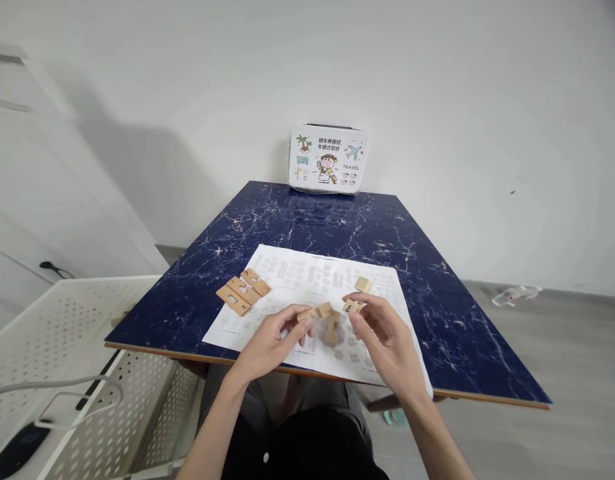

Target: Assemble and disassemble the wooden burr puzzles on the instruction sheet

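My left hand [282,335] pinches a small pale wooden block [306,314] between thumb and fingers. My right hand [383,332] grips another wooden block [352,306] marked with a dark "3". Between the hands, a wooden piece [325,309] touches or lies close to the left block; I cannot tell if they are joined. Just below it is a longer wooden piece [332,329]. Behind my right fingers a pale block [363,285] sits on the printed sheet [287,288]. Flat slotted wooden pieces [243,292], some numbered, lie side by side at the sheet's left edge.
The dark blue marbled table [312,220] carries the sheet near its front edge. A white printed case [329,160] stands against the wall at the back. On the left is a white perforated basket [77,313] with a cable [52,385]. A clear plastic item [515,294] lies on the floor at right.
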`<move>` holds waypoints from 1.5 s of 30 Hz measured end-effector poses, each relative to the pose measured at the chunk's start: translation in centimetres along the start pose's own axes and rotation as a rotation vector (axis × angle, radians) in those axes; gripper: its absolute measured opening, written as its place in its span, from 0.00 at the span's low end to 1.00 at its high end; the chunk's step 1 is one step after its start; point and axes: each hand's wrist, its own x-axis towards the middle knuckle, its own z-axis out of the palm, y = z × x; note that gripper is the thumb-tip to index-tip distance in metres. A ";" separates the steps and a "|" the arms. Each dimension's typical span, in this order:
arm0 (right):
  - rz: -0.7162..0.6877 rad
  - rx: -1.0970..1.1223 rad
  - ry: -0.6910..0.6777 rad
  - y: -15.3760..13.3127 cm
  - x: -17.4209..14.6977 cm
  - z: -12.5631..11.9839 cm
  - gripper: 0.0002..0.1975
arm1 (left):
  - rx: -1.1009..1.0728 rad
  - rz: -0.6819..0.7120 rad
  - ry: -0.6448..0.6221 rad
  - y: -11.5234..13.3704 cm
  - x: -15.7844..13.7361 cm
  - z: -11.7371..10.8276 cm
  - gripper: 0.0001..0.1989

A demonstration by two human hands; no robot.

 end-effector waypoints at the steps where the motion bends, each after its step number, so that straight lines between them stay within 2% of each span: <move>1: -0.005 0.034 -0.020 -0.1 -0.1 0.0 0.13 | -0.020 0.005 -0.001 -0.1 0.0 0.0 0.19; 4: -0.023 0.127 -0.074 -0.2 -0.4 0.2 0.12 | -0.093 0.023 -0.002 -0.5 0.1 0.1 0.19; 9: 0.048 0.276 -0.201 -0.5 -0.5 0.7 0.11 | -0.135 0.020 -0.013 -0.8 0.0 0.2 0.19; 14: 0.025 0.245 -0.281 -0.5 -0.6 1.7 0.11 | -0.108 0.019 -0.020 -0.2 -0.1 0.1 0.18; 21: 0.046 0.265 -0.219 -0.6 -0.8 1.9 0.13 | -0.101 0.011 0.066 -0.1 -0.1 0.0 0.19; 26: 0.107 0.362 -0.202 -0.4 -0.7 1.5 0.22 | -0.159 -0.003 0.079 -0.6 0.0 0.1 0.19; 28: 0.107 0.334 -0.206 -0.3 -0.6 1.6 0.22 | -0.181 0.003 0.079 -0.5 0.0 0.1 0.18; 33: 0.058 0.237 -0.254 -0.2 -0.6 2.3 0.16 | -0.183 0.003 0.004 0.0 -0.3 -0.1 0.16; 36: 0.023 0.201 -0.228 -0.3 -0.4 2.8 0.16 | -0.186 0.010 -0.078 0.3 -0.5 -0.1 0.16; 41: -0.027 0.093 -0.209 -0.8 0.2 3.0 0.15 | -0.200 0.016 -0.159 0.1 -0.5 0.0 0.27; 45: -0.156 -0.013 -0.176 -1.1 0.7 3.0 0.11 | -0.297 0.008 -0.140 -0.1 -0.6 0.2 0.39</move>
